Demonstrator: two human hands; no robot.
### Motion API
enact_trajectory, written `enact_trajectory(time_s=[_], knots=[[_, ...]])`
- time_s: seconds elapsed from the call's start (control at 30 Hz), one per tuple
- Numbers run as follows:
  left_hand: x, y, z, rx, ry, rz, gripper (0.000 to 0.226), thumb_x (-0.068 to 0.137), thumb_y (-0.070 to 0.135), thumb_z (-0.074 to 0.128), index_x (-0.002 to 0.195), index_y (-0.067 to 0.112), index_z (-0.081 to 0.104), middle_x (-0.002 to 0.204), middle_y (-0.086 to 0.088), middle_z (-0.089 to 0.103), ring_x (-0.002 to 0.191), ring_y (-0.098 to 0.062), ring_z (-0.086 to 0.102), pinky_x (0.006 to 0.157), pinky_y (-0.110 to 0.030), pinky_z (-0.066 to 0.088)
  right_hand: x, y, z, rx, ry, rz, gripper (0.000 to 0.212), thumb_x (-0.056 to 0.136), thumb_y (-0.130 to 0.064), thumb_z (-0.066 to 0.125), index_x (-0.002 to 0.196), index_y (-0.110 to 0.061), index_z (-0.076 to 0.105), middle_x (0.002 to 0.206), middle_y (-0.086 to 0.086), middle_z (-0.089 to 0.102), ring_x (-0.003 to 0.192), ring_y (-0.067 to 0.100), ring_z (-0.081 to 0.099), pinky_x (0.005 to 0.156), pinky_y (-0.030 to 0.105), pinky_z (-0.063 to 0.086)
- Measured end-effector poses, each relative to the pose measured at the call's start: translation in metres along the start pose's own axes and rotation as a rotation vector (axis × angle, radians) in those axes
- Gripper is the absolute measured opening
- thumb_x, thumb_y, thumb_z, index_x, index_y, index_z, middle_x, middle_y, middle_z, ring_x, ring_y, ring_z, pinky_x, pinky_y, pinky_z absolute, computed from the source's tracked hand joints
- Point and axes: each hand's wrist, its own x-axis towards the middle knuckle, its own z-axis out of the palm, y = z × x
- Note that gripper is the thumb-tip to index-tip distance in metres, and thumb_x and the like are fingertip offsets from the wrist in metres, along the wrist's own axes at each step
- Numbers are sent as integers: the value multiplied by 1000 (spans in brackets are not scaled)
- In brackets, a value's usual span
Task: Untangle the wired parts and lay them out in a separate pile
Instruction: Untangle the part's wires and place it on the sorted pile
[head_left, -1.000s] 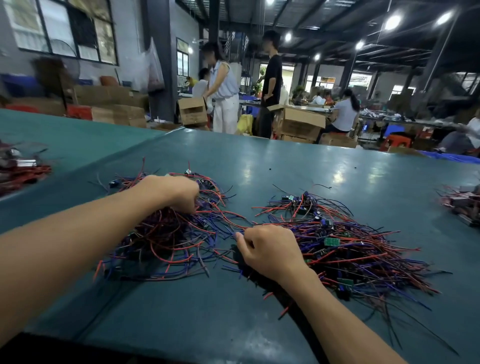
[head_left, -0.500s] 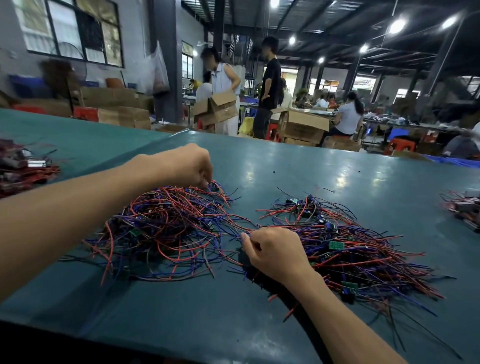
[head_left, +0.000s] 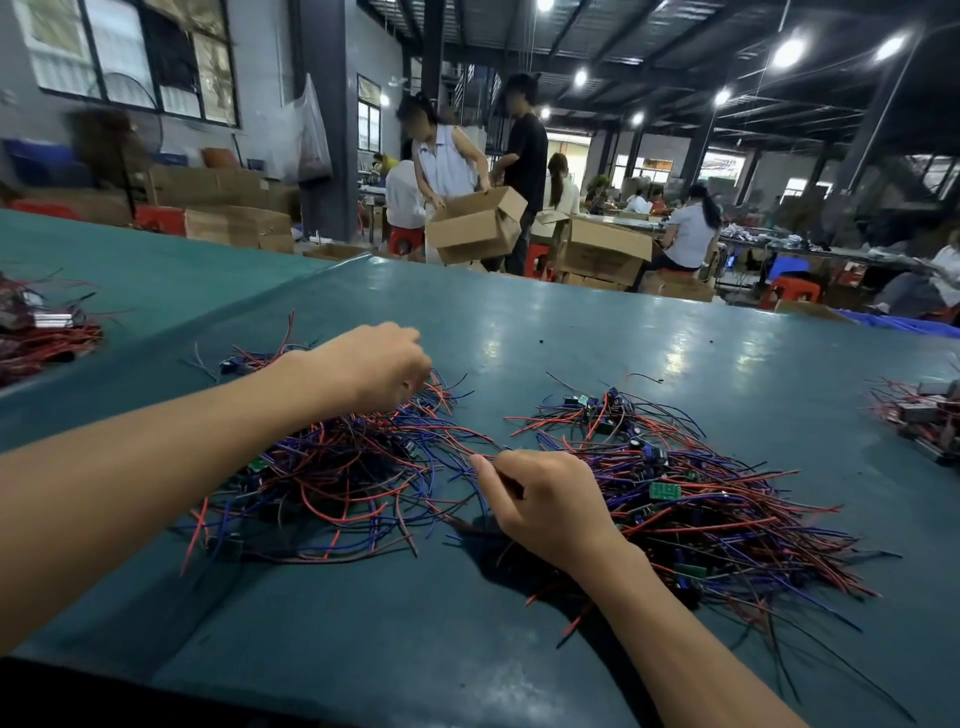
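Two heaps of small circuit boards with red, blue and black wires lie on the teal table (head_left: 571, 332). The tangled left pile (head_left: 337, 478) sits under my left hand (head_left: 374, 364), which is raised above its far side with fingers curled down, pinching wires drawn up from the heap. The right pile (head_left: 701, 499) spreads out to the right. My right hand (head_left: 545, 499) rests between the two piles, fingers curled, pinching red and blue wires that run leftward to the left pile.
More wired parts lie at the table's left edge (head_left: 36, 332) and right edge (head_left: 924, 415). Beyond the far edge, people handle cardboard boxes (head_left: 478, 223) among red stools and work tables.
My left hand rose from the left pile's top and moved toward the far side, pulling wires up. My right hand stayed between the piles. A person behind lifted a cardboard box.
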Motion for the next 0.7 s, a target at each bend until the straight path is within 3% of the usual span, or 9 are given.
enact_trajectory(time_s=[0.1,0.23,0.33,0.43,0.57,0.7], knots=[[-3,-4,16,-52,-155,60,14,88,16,69,95,21,79,96,0,71,87,-18,65,76,-25,49,-1,2,3,-12,-20,3,48,96,-30,64,55,-13,47,49,-5,36,45,19,30,45,27,28],[2,3,36,66,-233,26,19,91,25,66,108,27,74,106,-1,71,102,-26,65,84,-37,55,-1,3,3,-33,-61,7,48,97,-32,63,55,-17,45,49,-6,38,47,18,30,50,25,24],[3,3,35,49,-274,41,22,86,25,67,106,33,67,106,4,69,100,-24,65,86,-41,56,-1,1,0,-25,-60,4,48,96,-31,64,57,-22,37,51,-9,31,46,18,28,51,25,21],[2,6,32,79,-323,54,28,85,29,72,113,28,68,111,2,68,102,-24,63,87,-41,56,-1,1,0,-15,-84,17,48,97,-32,63,57,-21,38,50,-8,32,46,19,30,52,26,22],[1,12,34,197,-243,55,25,92,33,69,113,21,73,118,-4,55,113,-29,50,90,-44,51,-1,1,-1,-20,-116,29,48,98,-33,62,58,-20,38,51,-7,32,48,21,31,53,27,22],[-4,14,22,-116,-15,35,19,93,26,68,105,15,79,106,-6,67,103,-25,61,86,-30,48,-2,0,-2,-19,-130,44,49,98,-34,62,58,-20,38,50,-6,33,48,23,33,53,28,23]])
